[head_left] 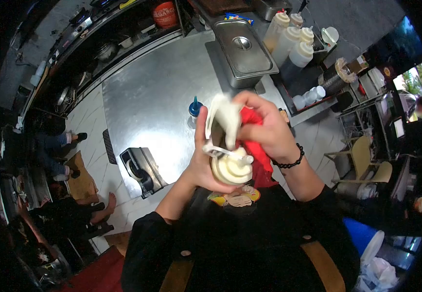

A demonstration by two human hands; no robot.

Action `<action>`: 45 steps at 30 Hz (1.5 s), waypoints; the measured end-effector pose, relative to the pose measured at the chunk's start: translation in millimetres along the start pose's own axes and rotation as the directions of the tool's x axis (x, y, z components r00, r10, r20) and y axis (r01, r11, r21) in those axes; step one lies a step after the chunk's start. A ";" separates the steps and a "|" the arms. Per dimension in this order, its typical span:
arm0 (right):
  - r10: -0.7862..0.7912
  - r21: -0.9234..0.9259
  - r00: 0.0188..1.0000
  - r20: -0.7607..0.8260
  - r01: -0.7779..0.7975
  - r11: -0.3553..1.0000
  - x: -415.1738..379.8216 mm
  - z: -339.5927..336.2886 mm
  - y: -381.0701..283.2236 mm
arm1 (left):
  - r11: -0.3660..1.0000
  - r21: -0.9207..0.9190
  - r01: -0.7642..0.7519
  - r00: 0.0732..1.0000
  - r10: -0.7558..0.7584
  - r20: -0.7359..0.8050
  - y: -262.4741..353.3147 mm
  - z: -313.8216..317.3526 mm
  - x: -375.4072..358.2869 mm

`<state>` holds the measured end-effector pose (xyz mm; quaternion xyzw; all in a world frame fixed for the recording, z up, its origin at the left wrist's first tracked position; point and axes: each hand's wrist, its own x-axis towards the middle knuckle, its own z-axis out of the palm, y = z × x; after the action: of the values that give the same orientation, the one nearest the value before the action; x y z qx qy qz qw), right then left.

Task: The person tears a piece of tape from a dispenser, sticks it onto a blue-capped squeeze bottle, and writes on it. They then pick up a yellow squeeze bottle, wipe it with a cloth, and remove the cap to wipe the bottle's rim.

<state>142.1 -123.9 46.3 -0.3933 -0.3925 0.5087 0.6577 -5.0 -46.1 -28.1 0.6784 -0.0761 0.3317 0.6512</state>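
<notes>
My left hand (202, 168) is wrapped round a squeeze bottle whose stepped, cream-coloured cap (233, 168) faces up toward me. A pale plastic strap (228, 153) crosses that cap. Just above it, a whitish piece (226, 119) is smeared by motion, so its exact shape cannot be made out. My right hand (264, 126) is closed on a red cloth (254, 138), with its fingers close against the whitish piece. Both hands are in front of my apron, over the near side of the steel table. The bottle's body is mostly hidden by my left hand and the cap.
The steel table (148, 92) carries a lidded metal pan (245, 48), a small blue-topped bottle (195, 107) and a black tape dispenser (140, 170). Several squeeze bottles (289, 41) stand at the back right. A chair (364, 163) is to the right; another person's legs (62, 141) show at left.
</notes>
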 end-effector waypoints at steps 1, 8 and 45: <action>0.004 0.077 0.997 -0.078 0.002 0.997 -0.3 1.6 2.2 | 0.998 -0.057 -0.024 1.000 0.024 -0.009 -0.8 0.4 -1.0; 0.040 0.688 0.988 -0.148 0.074 0.722 -13.9 -21.7 36.2 | 0.963 -0.120 -0.241 0.969 0.246 0.026 3.4 -5.5 14.0; -0.804 -0.678 0.560 0.198 0.671 0.300 -51.5 14.5 30.1 | 0.908 0.417 0.041 0.976 0.052 -0.211 45.0 23.0 7.9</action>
<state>109.0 -167.4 18.3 -0.4242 -0.6256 -0.0760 0.6503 -14.9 -71.3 15.2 0.7616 0.0664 0.4142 0.4940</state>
